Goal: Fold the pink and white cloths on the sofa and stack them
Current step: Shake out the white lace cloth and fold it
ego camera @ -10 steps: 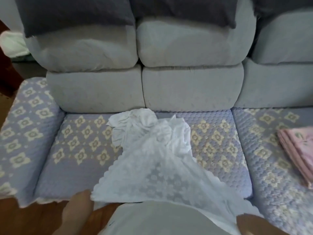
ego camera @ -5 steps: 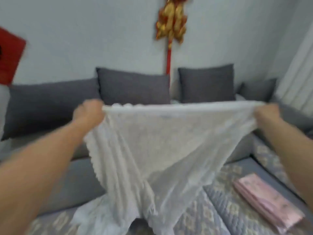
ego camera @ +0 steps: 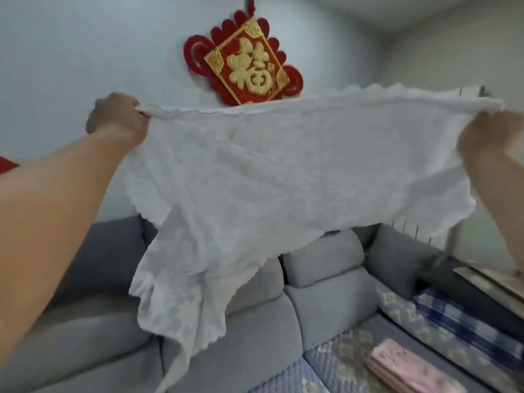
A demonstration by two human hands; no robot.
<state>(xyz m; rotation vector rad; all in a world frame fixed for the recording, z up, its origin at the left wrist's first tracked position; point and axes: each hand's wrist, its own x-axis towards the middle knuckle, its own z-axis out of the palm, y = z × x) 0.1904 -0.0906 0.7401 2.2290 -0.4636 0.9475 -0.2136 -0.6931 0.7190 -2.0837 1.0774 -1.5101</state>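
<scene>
Lace cloth (ego camera: 283, 177) hangs bunched between left hand (ego camera: 117, 120) and right hand (ego camera: 493, 133), each grip pinching a top corner; uneven folds likely, pink cloth (ego camera: 414, 370) at five o'clock.

both hands (ego camera: 117, 117) raised, fingers clenched

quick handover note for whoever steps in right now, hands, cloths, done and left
Left hand: grips one end of the white cloth's top edge, raised in front of the wall.
Right hand: grips the other end of that edge, at the same height.
White cloth: stretched between the hands, unfolded, its lower part hanging bunched above the sofa.
Pink cloth: folded, lying flat on the sofa seat at lower right.
Done: pink cloth folded.
Left: fold the white cloth, then stack the two cloths together.
</scene>
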